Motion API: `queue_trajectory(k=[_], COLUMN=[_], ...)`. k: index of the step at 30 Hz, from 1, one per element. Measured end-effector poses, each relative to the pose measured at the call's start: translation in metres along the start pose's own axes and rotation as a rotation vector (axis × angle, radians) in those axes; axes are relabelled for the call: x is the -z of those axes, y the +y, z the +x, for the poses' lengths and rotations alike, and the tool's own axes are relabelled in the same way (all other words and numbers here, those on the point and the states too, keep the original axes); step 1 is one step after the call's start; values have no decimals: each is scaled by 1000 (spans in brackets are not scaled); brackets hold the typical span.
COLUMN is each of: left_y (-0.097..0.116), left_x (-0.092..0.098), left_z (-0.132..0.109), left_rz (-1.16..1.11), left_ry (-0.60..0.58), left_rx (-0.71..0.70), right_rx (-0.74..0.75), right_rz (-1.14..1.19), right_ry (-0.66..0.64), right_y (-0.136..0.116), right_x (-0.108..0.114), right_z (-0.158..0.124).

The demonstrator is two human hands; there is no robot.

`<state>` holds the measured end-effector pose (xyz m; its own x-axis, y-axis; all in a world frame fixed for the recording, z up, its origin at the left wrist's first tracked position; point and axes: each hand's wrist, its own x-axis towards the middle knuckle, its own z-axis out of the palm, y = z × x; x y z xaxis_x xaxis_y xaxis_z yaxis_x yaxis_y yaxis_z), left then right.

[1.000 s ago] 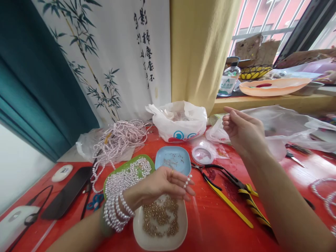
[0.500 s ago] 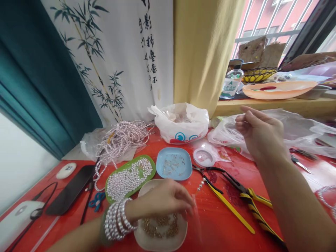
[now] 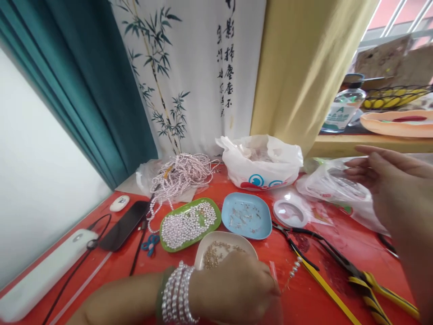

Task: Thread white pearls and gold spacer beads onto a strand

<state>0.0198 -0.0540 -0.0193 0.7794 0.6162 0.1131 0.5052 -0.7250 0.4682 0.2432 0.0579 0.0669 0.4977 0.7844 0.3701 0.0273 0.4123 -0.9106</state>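
My left hand (image 3: 237, 286), with pearl bracelets (image 3: 177, 293) on its wrist, is low over the near part of a beige dish (image 3: 248, 241) of small gold-coloured beads (image 3: 213, 255). Its fingers are curled together; what they pinch, if anything, is hidden. Just right of the fingertips, a short pearl strand (image 3: 295, 269) with a thin gold-coloured end shows over the red table. Raised at the right, my right hand (image 3: 399, 189) has its thumb and fingers pressed together in front of a plastic bag. Anything between them is too fine to make out.
A green tray (image 3: 184, 246) of loose pearls and a blue dish (image 3: 267, 228) of small metal findings stand behind the beige dish. Two pliers, one being yellow-and-black pliers (image 3: 365, 284), lie right. Bead strings (image 3: 189, 174) and a white bag (image 3: 270, 167) sit at the back.
The view has swung left, so the scene sits further right. My left hand has moved nearer and right across the beige dish, beside the pearl strand. My right hand stays raised and closed.
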Motion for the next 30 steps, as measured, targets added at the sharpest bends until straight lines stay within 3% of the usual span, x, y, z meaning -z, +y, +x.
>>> queue_trajectory(k=[4,8,11,14,19,24,30], left_y=[-6,-13,-33,-66,-103,-104,-103], left_x=[4,37,67,82,71,53,52], left_z=[2,5,1,-11,-28,-26,-21], left_rz=[-83,-160,-211,-158,-52,-22,12], left_ry=[34,149,255,331,316,271,226], left_rx=[-5,73,212,308,531,598,601], right_rx=[53,59,35,39,36,26,15], right_rz=[0,-31,-72,-77,-87,-86,-127], right_ry=[-35,-80,-125,-184,-252,-314,-350], right_y=[-6,-12,-14,-15,-15,-13,-12], right_x=[-2,-5,-7,-9,-16,-20,-18], right_z=[-4,-9,-12,-14,-18,-24,-29])
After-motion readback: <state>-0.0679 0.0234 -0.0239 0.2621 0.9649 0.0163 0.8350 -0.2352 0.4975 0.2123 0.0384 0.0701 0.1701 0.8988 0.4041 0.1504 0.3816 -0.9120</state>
